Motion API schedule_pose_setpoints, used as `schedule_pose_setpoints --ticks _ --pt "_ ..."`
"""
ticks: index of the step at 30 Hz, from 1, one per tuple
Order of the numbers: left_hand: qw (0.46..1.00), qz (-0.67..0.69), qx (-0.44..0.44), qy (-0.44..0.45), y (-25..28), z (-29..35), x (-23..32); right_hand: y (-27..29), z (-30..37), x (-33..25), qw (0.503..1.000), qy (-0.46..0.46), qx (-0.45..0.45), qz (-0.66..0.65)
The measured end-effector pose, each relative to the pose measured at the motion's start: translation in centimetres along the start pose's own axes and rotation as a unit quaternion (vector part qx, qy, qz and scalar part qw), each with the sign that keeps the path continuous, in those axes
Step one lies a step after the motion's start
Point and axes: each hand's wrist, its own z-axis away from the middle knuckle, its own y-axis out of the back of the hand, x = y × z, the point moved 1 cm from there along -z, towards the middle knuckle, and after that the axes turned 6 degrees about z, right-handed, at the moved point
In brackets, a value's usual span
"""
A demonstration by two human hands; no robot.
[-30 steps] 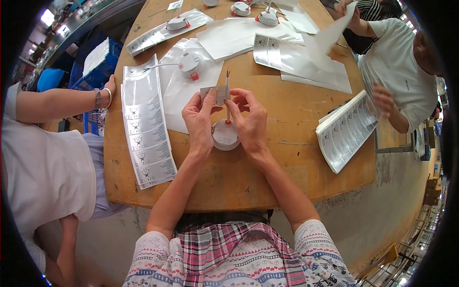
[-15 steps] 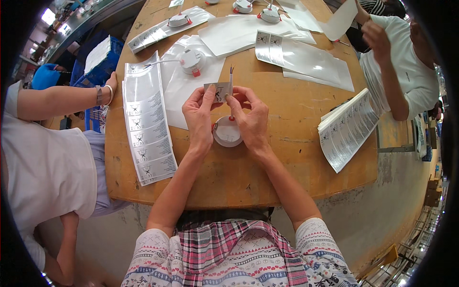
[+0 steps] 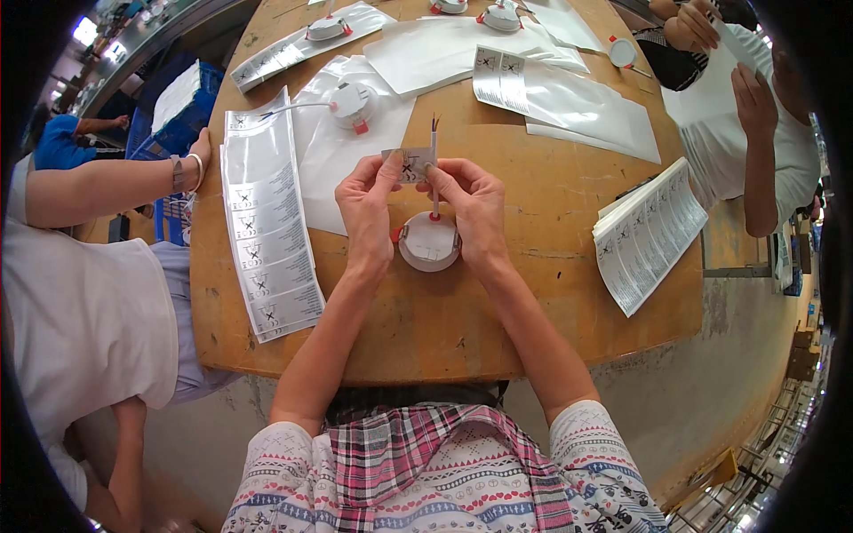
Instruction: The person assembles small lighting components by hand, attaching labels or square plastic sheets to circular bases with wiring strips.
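Between my two hands a small silver label [image 3: 409,166] is stretched beside the upright cable [image 3: 435,195] of a round white downlight [image 3: 429,244]. My left hand [image 3: 366,200] pinches the label's left end between thumb and fingers. With its thumb and fingertips my right hand [image 3: 475,204] grips the label's right end where it meets the cable. Bare wire ends stick up above the label. The downlight lies on the table between my wrists, a red clip showing on its left side.
A strip of silver labels [image 3: 267,240] lies to my left, a curled stack of label sheets [image 3: 649,235] to my right. Beyond are another downlight [image 3: 352,107] and glossy backing sheets [image 3: 480,55]. A person at left rests a hand [image 3: 201,160] on the table edge; another handles a sheet at right.
My hands hold nearly the same place, and the label looks flatter and more level against the cable. At right, the co-worker's hands and sheet have shifted, uncovering a downlight at the table's far edge.
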Motion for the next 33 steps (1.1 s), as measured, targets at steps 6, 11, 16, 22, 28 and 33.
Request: schedule_pose_setpoints --ticks 6,11,16,22,28,33 --pt "0.999 0.001 0.002 0.036 -0.2 0.0 0.4 0.8 -0.4 -0.1 0.997 -0.060 -0.038 -0.033" --pt "0.999 -0.016 -0.022 0.025 -0.3 0.1 0.2 0.6 -0.3 -1.2 0.997 0.031 -0.024 0.064" --pt "0.999 -0.026 -0.038 0.021 -0.3 0.1 0.6 0.8 -0.6 -1.0 0.992 0.078 0.003 0.096" --pt "0.998 -0.005 -0.023 0.057 -0.1 -0.2 0.0 1.3 -1.1 0.4 0.999 0.032 -0.017 0.035" --pt "0.993 -0.066 -0.073 0.070 0.0 -0.5 0.0 1.2 -1.2 -0.3 0.997 0.051 -0.012 0.062" --pt "0.990 0.012 -0.082 0.114 -0.3 -0.2 -0.3 1.2 -1.2 -0.2 0.990 0.081 0.033 0.106"
